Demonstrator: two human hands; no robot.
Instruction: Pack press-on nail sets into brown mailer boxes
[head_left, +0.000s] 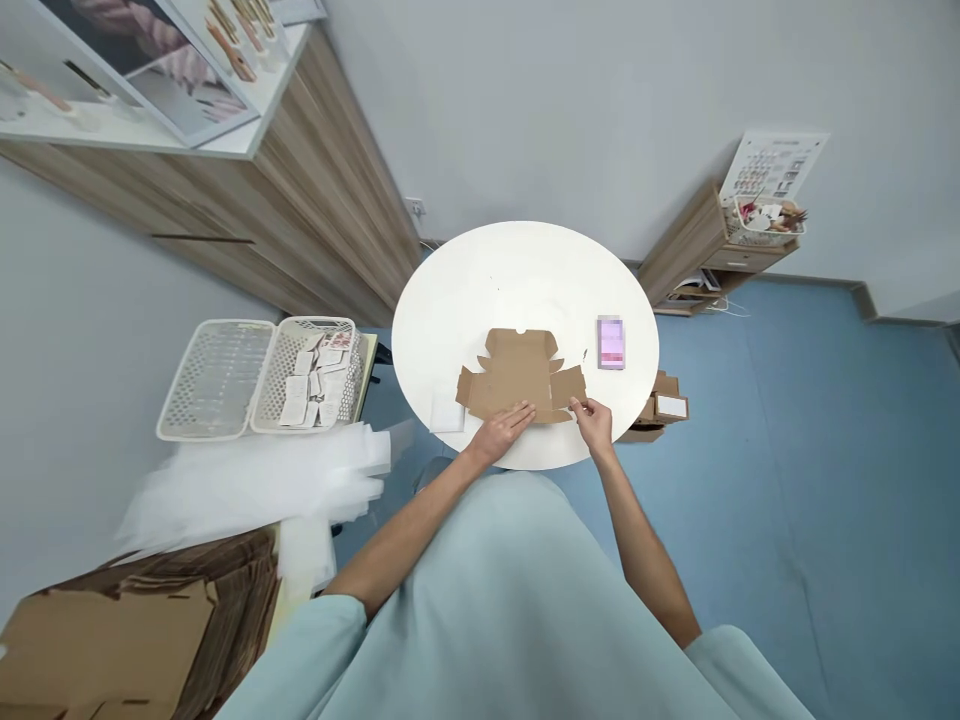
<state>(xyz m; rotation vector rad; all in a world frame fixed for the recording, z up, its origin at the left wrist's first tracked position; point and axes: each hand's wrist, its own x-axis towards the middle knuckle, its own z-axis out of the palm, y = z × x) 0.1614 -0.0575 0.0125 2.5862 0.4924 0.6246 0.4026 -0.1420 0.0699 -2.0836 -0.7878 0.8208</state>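
An unfolded brown cardboard box lies on the round white table, its flaps spread out to the sides. My left hand rests flat on the near edge of the cardboard with its fingers stretched out. At the lower right, my right hand pinches the corner of the right side flap between thumb and fingers. Beside the cardboard on the right is a phone with a lit, blurred screen. A thin white square packet sits to the left, near the table's edge.
Left of the table stands an open white plastic basket holding small printed packets. Below it are white translucent bags and a stack of flat cardboard. Small brown boxes lie on the floor at right; a wooden cabinet stands behind left.
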